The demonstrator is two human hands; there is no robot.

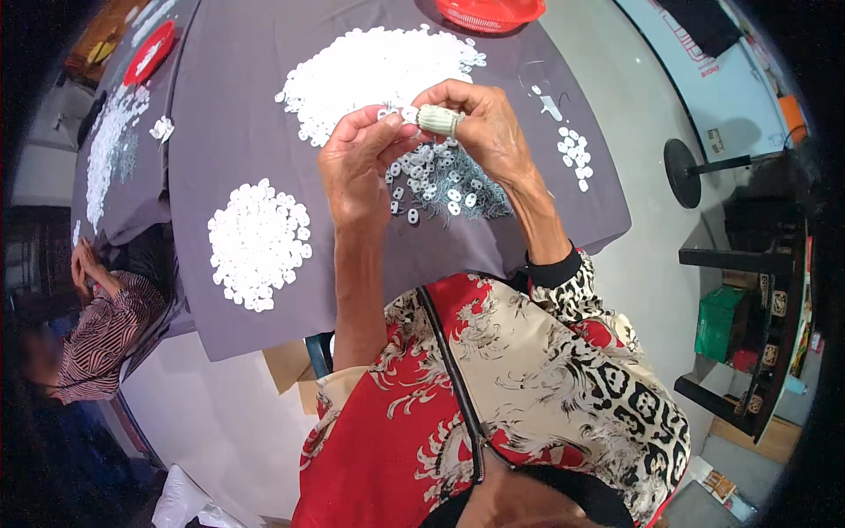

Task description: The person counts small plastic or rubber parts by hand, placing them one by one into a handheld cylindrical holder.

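Observation:
Over the grey cloth, my hands meet with a small white oval plastic piece (409, 115) between their fingertips. My left hand (359, 167) pinches that piece from the left, its thumb and fingers pressed together. From the right, my right hand (495, 132) closes on the same spot. A pale green ribbed finger sleeve (438, 121) covers one of its digits, seemingly the thumb. Below my hands lie thin dark wire pieces (471, 172) in a tangle, mixed with white pieces that have two holes (454, 208). My fingers hide any wire in the held piece.
A large heap of white pieces (352, 75) lies beyond my hands, a round pile (259, 246) to the left, a few (575, 155) at right. A red basket (489, 13) stands at the far edge. Another person (114, 326) sits left; a black stand (683, 173) is right.

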